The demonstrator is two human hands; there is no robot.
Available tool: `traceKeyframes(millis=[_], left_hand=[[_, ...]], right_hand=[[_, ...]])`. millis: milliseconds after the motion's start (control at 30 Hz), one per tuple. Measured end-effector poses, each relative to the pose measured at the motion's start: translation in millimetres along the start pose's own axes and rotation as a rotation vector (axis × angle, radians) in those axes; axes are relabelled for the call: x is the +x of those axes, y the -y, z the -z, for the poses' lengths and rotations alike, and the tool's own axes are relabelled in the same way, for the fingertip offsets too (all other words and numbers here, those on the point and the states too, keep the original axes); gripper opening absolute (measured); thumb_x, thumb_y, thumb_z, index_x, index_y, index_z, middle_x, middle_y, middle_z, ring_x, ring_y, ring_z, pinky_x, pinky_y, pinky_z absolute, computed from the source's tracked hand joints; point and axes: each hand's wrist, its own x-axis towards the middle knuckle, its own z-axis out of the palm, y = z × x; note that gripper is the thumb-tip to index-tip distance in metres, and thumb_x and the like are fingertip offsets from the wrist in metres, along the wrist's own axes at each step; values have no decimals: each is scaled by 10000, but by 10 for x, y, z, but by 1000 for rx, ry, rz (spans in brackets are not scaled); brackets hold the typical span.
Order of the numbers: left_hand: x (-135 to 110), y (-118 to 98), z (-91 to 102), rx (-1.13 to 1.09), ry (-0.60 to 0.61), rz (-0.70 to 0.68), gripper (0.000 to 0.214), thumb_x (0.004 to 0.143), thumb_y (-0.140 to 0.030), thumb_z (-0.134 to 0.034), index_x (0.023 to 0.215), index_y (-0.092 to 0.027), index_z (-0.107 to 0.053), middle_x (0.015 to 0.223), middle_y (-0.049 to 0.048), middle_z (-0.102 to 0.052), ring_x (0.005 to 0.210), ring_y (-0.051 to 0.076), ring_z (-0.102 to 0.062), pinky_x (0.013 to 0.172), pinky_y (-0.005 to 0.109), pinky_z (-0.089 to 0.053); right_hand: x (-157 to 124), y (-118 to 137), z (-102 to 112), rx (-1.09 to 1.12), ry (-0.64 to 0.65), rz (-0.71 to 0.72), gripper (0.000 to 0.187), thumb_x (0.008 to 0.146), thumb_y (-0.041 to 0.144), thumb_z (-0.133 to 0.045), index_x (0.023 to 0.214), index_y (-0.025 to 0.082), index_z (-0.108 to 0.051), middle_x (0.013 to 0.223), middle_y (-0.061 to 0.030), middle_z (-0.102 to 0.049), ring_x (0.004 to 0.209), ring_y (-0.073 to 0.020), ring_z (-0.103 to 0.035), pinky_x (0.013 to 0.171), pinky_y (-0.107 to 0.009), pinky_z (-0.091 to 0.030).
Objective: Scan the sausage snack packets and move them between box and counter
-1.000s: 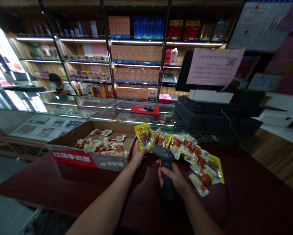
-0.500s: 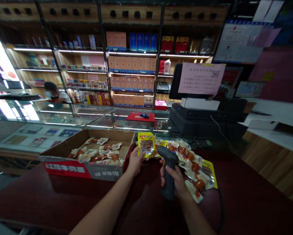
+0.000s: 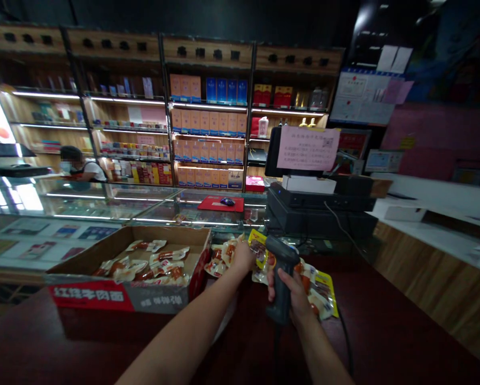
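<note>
My right hand (image 3: 290,293) is wrapped round the grip of a dark barcode scanner (image 3: 282,267), whose head points away from me over a heap of snack packets (image 3: 316,289) on the dark red counter (image 3: 384,331). My left hand (image 3: 243,255) reaches past the scanner and holds a yellow snack packet (image 3: 258,247) low, just above the heap; its fingers are partly hidden behind the packet. An open cardboard box (image 3: 128,291) with several similar packets stands to the left.
A black cash register with a screen and a pink paper notice (image 3: 308,148) stands behind the heap. Glass display cases (image 3: 103,206) run along the left, and shelves of boxed goods fill the back wall. Another person (image 3: 77,163) sits far left behind the cases.
My left hand has lowered the yellow packet from in front of the scanner and carried it right, down toward the heap. The camera has tilted up and back. The scanner hand stays put.
</note>
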Motion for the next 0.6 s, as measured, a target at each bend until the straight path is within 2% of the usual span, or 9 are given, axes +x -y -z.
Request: traceKeyframes(millis=[100,167,267,400,500,600], left_hand=[[-62,-45,45,502,-7,-56,297,700,-97,-544,990,-141,-585,1142,207,-515,972,272,-567,828,381,-427],[-107,-85,79,663,12,-74,259,749,-135,-507,990,-147,-601,1181,215,-484,1024,291,-538,832,391,-419],[-152,-140,119,762,36,-103,213,744,-192,-548,936,-143,-626,1136,212,-498,1069,322,-495,854,406,-403],[-225,-260,230,716,36,-160,220,783,-285,-532,934,-151,-619,1085,168,-506,965,267,-543,831,365,-415],[-262,-387,530,655,-13,-217,243,795,-361,-527,921,-173,-617,1093,117,-498,901,213,-565,802,316,-429],[-164,-422,1127,692,-68,-213,245,757,-377,-569,888,-178,-626,1060,95,-536,885,197,-569,797,291,-433]], right_hand=[[-15,-26,28,-10,-12,-8,302,707,393,-691,835,164,-543,629,-1,-640,366,-102,-528,321,-207,-433],[-25,-36,28,-13,-19,-11,298,705,395,-691,827,163,-548,610,6,-631,358,-100,-518,324,-210,-432],[-34,-55,9,-3,-42,-21,310,685,394,-707,826,168,-550,584,22,-615,357,-100,-519,339,-217,-443],[-52,-98,-20,-23,-46,-68,335,659,407,-722,818,162,-559,526,34,-580,342,-105,-506,329,-221,-433],[-89,-123,-48,-33,-28,-86,336,667,396,-719,857,163,-568,542,30,-581,364,-110,-513,346,-229,-445],[-119,-140,-84,-42,-5,-104,348,677,390,-713,911,172,-576,575,26,-585,390,-111,-520,366,-234,-457]])
